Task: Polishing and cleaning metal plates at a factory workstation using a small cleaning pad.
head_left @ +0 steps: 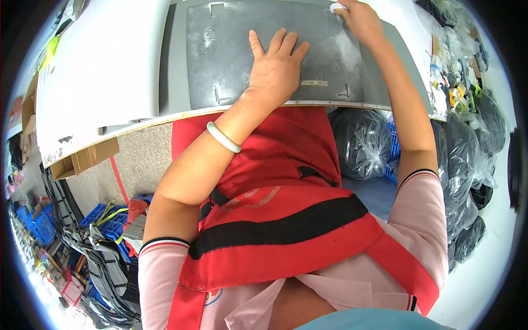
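Observation:
A dark grey flat mat (231, 55) with white smears lies on a grey table (176, 77) in front of me. My left hand (278, 66) rests flat on the mat, fingers spread, palm down, with a pale green bangle (223, 137) on its wrist. My right hand (357, 19) reaches to the mat's far right corner and is closed on a small white object (336, 7), pressed against the mat. I wear a red apron with a black strap over a pink shirt.
A white board (99, 71) lies on the table to the left, above a cardboard box (82, 159). Black plastic-wrapped bundles (363, 140) sit under and to the right of the table. Blue crates (104, 220) and straps lie on the floor at left.

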The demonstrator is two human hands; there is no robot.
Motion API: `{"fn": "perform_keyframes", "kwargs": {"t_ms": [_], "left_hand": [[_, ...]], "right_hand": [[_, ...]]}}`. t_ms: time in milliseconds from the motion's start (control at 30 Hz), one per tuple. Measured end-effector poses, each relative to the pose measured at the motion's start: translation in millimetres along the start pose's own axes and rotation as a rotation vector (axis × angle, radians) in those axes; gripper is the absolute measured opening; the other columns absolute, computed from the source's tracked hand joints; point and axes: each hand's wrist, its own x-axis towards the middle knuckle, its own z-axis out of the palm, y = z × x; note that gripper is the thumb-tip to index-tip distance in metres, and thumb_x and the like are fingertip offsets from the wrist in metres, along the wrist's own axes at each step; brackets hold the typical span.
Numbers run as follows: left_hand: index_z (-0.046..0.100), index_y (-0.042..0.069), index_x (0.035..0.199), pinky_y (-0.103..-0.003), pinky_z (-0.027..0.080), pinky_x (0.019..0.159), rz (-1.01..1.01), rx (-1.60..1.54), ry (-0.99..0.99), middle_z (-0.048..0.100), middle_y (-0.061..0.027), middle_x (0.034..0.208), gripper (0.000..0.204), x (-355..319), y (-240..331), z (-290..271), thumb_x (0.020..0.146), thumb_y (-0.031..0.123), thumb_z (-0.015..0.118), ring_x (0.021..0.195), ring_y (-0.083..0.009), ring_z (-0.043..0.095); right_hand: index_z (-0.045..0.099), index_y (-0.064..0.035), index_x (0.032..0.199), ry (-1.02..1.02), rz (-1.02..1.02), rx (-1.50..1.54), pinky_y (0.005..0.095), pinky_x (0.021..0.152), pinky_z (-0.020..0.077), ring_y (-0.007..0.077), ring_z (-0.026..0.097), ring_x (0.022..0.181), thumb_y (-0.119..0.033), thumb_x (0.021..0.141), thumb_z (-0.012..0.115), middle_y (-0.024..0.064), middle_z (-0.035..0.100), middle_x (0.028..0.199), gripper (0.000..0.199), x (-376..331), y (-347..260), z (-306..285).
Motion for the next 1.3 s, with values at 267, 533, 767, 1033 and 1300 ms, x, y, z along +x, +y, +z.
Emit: {"fn": "perform_keyframes", "kwargs": {"t_ms": [267,533,767,1033,1300], "left_hand": [[0.053,0.017,0.141,-0.074,0.018,0.113,-0.004,0.032,-0.064,0.046,-0.0048,0.147,0.048,-2,1,-3,0.094,0.013,0.056,0.144,-0.0267,0.036],[0.054,0.016,0.140,-0.075,0.018,0.112,0.002,0.065,-0.064,0.045,-0.0059,0.148,0.049,-3,0,0,0.092,0.013,0.057,0.146,-0.0274,0.034],[0.054,0.014,0.141,-0.078,0.016,0.110,0.016,0.017,-0.079,0.046,-0.0081,0.147,0.048,3,6,-3,0.092,0.016,0.055,0.144,-0.0302,0.035],[0.055,0.008,0.141,-0.081,0.012,0.109,0.028,-0.032,-0.031,0.043,-0.0138,0.150,0.050,1,3,-1,0.092,0.018,0.055,0.144,-0.0331,0.034],[0.055,0.007,0.141,-0.081,0.013,0.109,0.016,-0.086,-0.038,0.044,-0.0129,0.148,0.049,0,-1,-1,0.093,0.017,0.054,0.144,-0.0326,0.034]], "right_hand": [[0.059,0.0004,0.092,0.022,0.451,0.517,0.0361,0.054,0.0500,0.0173,0.061,0.055,-0.011,0.092,0.060,0.0095,0.061,0.066,0.012,-3,-8,7],[0.063,-0.0020,0.098,-0.116,0.483,0.488,0.0305,0.052,0.0500,0.0142,0.061,0.056,-0.014,0.093,0.063,0.0049,0.063,0.068,0.013,13,-10,-5],[0.067,0.0004,0.096,-0.108,0.102,0.671,0.0338,0.061,0.0514,0.0186,0.064,0.066,-0.014,0.094,0.064,0.0098,0.067,0.075,0.015,56,-92,36],[0.067,0.0031,0.098,-0.093,-0.302,0.285,0.0479,0.082,0.0497,0.0461,0.063,0.094,-0.019,0.094,0.062,0.0258,0.068,0.098,0.023,86,-189,52],[0.066,0.0029,0.098,-0.134,-0.334,0.128,0.0459,0.080,0.0516,0.0425,0.065,0.089,-0.016,0.091,0.065,0.0243,0.068,0.091,0.020,94,-189,46]]}}
